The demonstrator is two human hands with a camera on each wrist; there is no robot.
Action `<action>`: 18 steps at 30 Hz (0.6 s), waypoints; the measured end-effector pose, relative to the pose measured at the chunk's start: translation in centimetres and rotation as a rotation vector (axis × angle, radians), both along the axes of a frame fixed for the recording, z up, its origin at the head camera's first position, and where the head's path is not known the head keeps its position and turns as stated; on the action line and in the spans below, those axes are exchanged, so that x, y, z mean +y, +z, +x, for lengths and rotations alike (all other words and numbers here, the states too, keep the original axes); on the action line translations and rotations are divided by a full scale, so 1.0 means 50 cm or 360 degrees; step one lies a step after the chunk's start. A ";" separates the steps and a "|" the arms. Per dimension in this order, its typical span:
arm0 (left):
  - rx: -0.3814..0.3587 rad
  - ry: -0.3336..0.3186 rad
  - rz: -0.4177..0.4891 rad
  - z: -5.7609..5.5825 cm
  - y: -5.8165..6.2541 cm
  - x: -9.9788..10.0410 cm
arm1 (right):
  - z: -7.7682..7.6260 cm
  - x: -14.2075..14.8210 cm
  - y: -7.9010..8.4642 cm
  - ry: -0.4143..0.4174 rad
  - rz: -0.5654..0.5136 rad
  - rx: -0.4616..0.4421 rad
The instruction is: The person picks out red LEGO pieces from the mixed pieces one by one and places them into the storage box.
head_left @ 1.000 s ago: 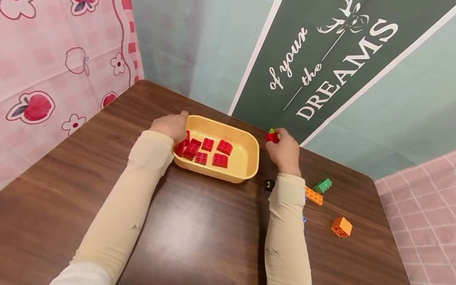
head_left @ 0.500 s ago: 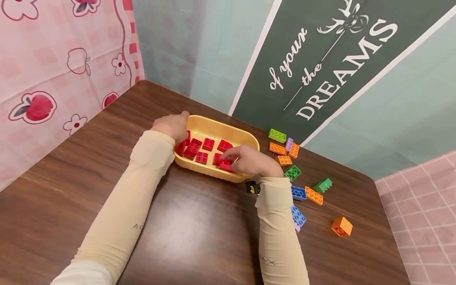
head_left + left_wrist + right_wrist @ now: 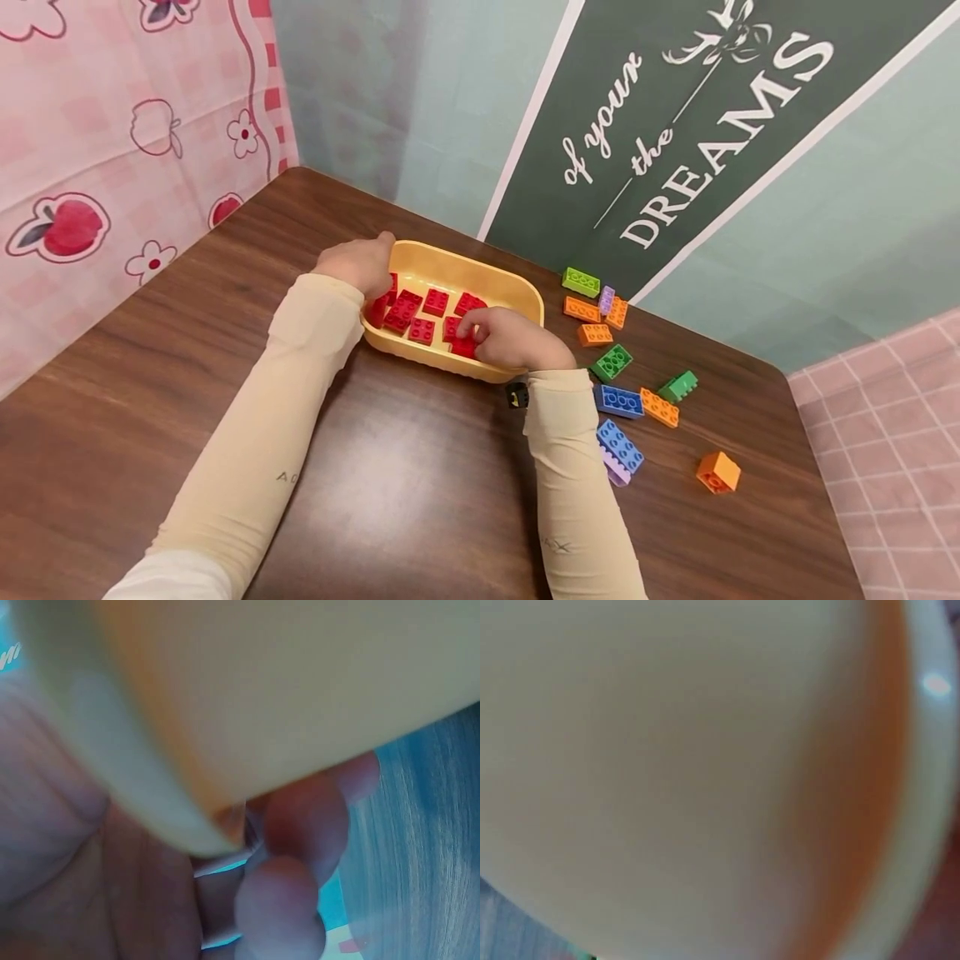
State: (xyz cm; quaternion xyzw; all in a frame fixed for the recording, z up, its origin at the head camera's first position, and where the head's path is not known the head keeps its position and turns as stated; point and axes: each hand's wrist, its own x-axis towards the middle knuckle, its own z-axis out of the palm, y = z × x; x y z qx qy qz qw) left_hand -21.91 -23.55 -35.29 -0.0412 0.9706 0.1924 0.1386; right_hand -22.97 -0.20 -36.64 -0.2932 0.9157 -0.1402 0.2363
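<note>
A yellow plastic tray (image 3: 420, 358) with low curved walls stands on the table, several red toy bricks (image 3: 403, 309) inside it. At the tray's left end my left hand (image 3: 358, 265) grips the rim; the left wrist view has its fingers (image 3: 307, 825) curled under the edge. Inside the right half of the tray is my right hand (image 3: 517, 337), its fingertips at a red brick (image 3: 463, 347) near the front wall, partly covered by the hand. In the right wrist view the tray wall (image 3: 690, 780) fills most of the picture, so the fingers are hidden there.
Right of the tray lie loose bricks: lime green (image 3: 581, 282), orange (image 3: 582, 309), dark green (image 3: 612, 362), blue (image 3: 620, 401) and others. An orange block (image 3: 718, 472) lies farther right. Fabric hangings (image 3: 420, 117) stand behind the table's back edge.
My right hand has come left from the loose bricks into the tray, bringing a red brick, and has shifted slightly farther left and lower. My left hand stays on the rim.
</note>
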 end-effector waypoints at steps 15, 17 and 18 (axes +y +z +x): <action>0.0002 -0.0012 0.0038 0.001 -0.008 -0.001 | 0.003 -0.006 -0.020 -0.0028 -0.0007 0.0038; -0.0006 -0.0001 0.0056 0.004 -0.012 -0.003 | 0.004 -0.008 -0.023 -0.0016 -0.0003 0.0042; -0.0013 0.0003 0.0067 0.005 -0.015 -0.004 | 0.004 -0.009 -0.024 -0.0015 0.0000 0.0049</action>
